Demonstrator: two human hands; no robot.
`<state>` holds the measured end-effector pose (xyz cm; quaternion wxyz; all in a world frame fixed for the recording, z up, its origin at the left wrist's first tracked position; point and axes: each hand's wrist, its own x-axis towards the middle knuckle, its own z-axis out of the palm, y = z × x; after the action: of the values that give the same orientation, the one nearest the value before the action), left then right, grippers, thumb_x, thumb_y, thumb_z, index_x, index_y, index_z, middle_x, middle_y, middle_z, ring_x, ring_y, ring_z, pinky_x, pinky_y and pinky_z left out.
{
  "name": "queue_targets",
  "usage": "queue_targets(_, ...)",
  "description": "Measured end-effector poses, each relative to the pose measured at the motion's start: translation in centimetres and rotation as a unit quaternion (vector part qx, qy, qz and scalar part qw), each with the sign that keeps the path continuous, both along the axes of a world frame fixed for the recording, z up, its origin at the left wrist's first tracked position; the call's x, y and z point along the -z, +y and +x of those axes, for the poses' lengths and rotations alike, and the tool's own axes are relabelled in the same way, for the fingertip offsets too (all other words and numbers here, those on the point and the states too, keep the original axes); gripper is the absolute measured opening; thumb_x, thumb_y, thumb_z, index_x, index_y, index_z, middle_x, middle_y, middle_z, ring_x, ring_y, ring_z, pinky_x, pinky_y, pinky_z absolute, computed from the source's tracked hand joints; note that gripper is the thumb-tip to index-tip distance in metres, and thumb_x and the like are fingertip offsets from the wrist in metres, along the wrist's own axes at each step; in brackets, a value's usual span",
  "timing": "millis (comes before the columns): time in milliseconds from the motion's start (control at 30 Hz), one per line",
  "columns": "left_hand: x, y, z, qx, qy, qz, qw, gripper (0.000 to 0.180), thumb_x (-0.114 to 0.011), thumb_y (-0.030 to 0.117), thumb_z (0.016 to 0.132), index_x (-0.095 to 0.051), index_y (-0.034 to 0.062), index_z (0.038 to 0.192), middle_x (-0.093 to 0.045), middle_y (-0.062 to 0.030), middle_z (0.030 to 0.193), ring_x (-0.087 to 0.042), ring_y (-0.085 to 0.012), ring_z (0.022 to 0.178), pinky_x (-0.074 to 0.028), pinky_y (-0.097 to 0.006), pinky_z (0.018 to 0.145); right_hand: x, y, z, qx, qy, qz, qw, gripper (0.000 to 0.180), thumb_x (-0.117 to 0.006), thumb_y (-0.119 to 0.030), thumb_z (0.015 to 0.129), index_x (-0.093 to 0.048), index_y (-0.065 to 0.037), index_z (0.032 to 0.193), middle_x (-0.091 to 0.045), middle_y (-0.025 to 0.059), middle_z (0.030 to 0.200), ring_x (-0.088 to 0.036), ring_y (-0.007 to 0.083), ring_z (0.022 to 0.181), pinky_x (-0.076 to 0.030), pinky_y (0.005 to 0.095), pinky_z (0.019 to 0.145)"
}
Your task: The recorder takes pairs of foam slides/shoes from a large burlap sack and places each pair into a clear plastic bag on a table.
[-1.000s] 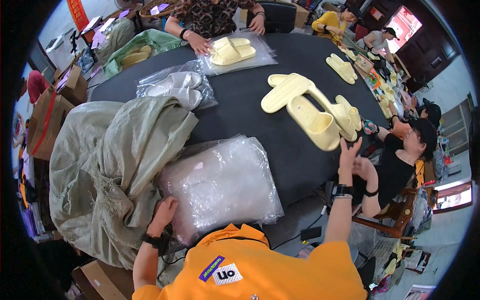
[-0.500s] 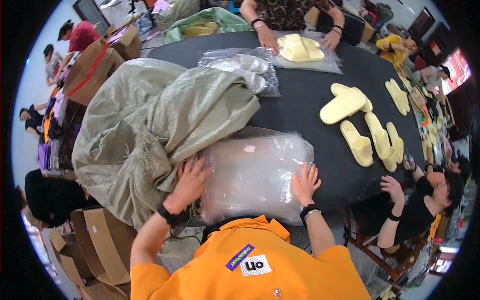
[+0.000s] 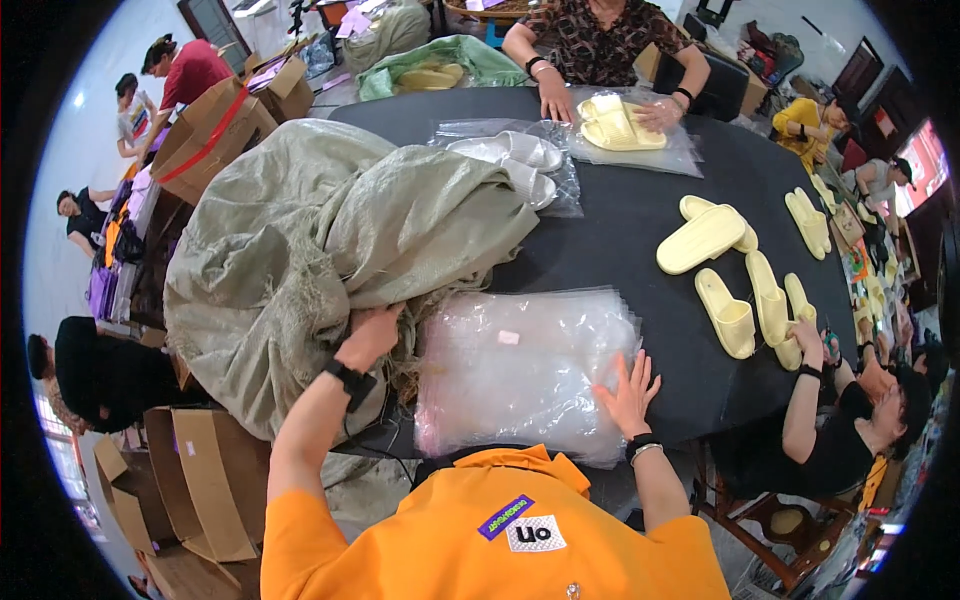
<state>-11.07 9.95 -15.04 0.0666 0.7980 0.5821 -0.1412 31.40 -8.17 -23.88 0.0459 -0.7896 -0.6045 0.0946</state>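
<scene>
Spread on the dark table [image 3: 610, 245] in front of me lies a flat stack of clear plastic bags [image 3: 510, 385], a small pale pink slip [image 3: 508, 338] on it. My right hand [image 3: 628, 393] rests at the stack's right edge with fingers stretched apart. To the left, my left hand [image 3: 370, 338] is closed on the frayed edge of a large grey-green woven sack [image 3: 270, 260]; its fingertips are partly hidden in the folds. The sack is heaped over the table's left side, beside the bags.
Pale yellow slippers [image 3: 700, 240] lie at the right, where a seated person's hand [image 3: 805, 345] touches one. Across the table another person's hands [image 3: 556, 100] flank yellow slippers [image 3: 622, 125] on plastic. Bagged white slippers [image 3: 520, 155] lie nearby. Cardboard boxes [image 3: 215, 480] stand at lower left.
My left hand has left the bags' left edge and closed on the sack. My right hand stays at the bags. The seated person's hand has reached to a yellow slipper.
</scene>
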Motion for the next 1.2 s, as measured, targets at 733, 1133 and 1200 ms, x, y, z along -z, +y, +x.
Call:
queue_targets(733,5.3,-7.5,9.6,0.107,-0.194,0.048,0.974,0.034,-0.054,0.013,0.074,-0.054,0.0111,0.108,-0.057,-0.0113,0.105,-0.05,-0.0291,0.105,-0.04,-0.043,0.085,0.0,2.3,-5.1,-0.266,0.043,0.047,0.962,0.07,-0.046,-0.064,0.075,-0.041,-0.021,0.13,-0.023,0.0155,0.141,-0.016,0.0353,0.131,0.001,0.0677,0.096)
queue_targets(1133,9.1,-6.0,1.4,-0.201,-0.379,-0.003,0.903,0.025,-0.051,0.02,0.085,-0.049,0.0036,0.104,-0.058,-0.02,0.085,-0.057,-0.0333,0.08,-0.044,-0.039,0.069,-0.8,1.7,-4.4,-0.242,0.053,0.027,0.968,0.065,-0.048,-0.061,0.076,-0.043,-0.022,0.129,-0.023,0.014,0.142,-0.011,0.0361,0.132,0.006,0.0691,0.094)
queue_targets(1200,8.3,-6.7,2.3,-0.202,-0.403,0.016,0.892,0.03,-0.051,0.021,0.085,-0.048,0.0029,0.109,-0.058,-0.0209,0.085,-0.057,-0.0335,0.079,-0.044,-0.039,0.07,-2.1,1.7,-3.9,-0.221,0.037,-0.013,0.975,0.064,-0.05,-0.058,0.076,-0.043,-0.021,0.129,-0.021,0.0145,0.142,-0.01,0.0363,0.132,0.004,0.068,0.095)
